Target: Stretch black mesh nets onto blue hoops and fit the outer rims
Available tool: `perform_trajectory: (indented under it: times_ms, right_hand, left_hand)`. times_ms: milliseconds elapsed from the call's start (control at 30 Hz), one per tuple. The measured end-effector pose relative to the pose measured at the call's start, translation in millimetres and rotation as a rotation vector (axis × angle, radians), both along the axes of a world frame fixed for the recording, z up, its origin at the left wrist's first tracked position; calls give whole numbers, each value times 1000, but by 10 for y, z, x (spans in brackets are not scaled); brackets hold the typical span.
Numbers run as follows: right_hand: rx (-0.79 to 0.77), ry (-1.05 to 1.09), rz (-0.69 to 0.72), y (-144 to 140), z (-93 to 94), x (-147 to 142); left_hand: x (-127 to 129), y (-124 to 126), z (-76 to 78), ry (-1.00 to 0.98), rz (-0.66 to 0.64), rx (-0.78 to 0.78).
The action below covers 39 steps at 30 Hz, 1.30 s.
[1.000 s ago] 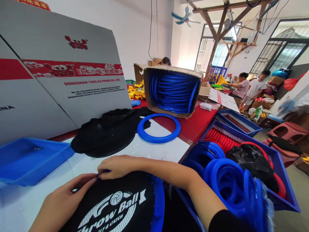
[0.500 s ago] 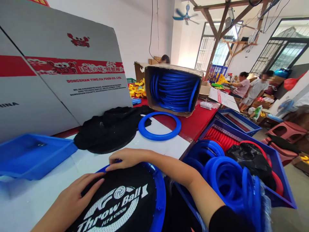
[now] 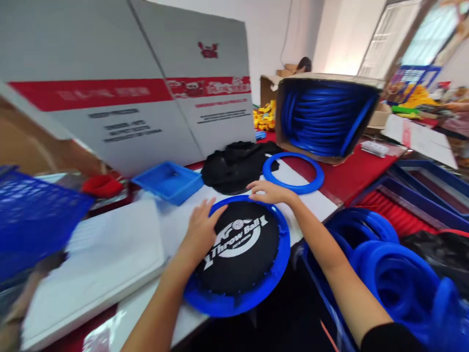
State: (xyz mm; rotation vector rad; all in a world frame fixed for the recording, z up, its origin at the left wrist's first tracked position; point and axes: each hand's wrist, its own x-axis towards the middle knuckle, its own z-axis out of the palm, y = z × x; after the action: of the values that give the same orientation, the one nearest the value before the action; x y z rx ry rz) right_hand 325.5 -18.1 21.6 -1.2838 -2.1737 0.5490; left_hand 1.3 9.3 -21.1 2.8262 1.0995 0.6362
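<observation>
On the white work surface lies a blue plastic ring (image 3: 283, 254) with a black mesh disc (image 3: 252, 266) across it, printed "Throw Ball" in white. My left hand (image 3: 202, 226) rests on the ring's left side, fingers stretched and apart. At the far rim, my right hand (image 3: 270, 192) has its fingers bent over the edge, gripping there; whatever is under the fingertips is hidden. Just beyond, a bare blue ring (image 3: 318, 182) partly overlaps a heap of black mesh fabric (image 3: 234, 168).
A shallow blue tray (image 3: 169, 183) and a white foam slab (image 3: 110, 264) are to the left. Behind stands a large printed carton (image 3: 216, 132). A cardboard box (image 3: 326, 78) holds many blue rings; more blue rings (image 3: 399, 278) fill a crate at right. A blue basket (image 3: 32, 215) is far left.
The view has swung left and taken in more of the near table, so things sit further right. My left hand's fingers have spread on the ring; my right hand stays at the far rim.
</observation>
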Motion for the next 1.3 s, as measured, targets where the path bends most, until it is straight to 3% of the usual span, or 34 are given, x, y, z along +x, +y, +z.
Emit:
perform_trajectory:
  times_ms: [100, 167, 367, 500, 633, 800, 867, 1000, 1167, 1300]
  right_hand:
    - [-54, -59, 10, -50, 31, 57]
    - [-82, -89, 21, -82, 48, 52]
    - [-140, -116, 59, -123, 67, -2]
    - [-82, -159, 51, -93, 26, 2]
    - [21, -196, -75, -13, -72, 35]
    - [132, -192, -190, 51, -148, 83]
    - [135, -222, -199, 61, -161, 86]
    - [87, -266, -196, 81, -189, 51]
    - [82, -309, -212, 73, -182, -16]
    - [124, -440, -481, 32, -157, 14]
  left_hand:
    - [-19, -88, 65, 95, -220, -90]
    - [-33, -113, 83, 151, -286, -158]
    - [-15, -183, 128, 107, -259, -177]
    - [2, -256, 178, 84, -218, -173]
    - [-24, -338, 294, 104, -185, -236]
    - [84, -520, 493, -42, -282, -277]
    - [167, -602, 489, -19, -323, -306]
    - [236, -658, 383, 269, -421, -438]
    - [209, -551, 359, 175, -342, -407]
    - [215, -579, 358, 262, -335, -363]
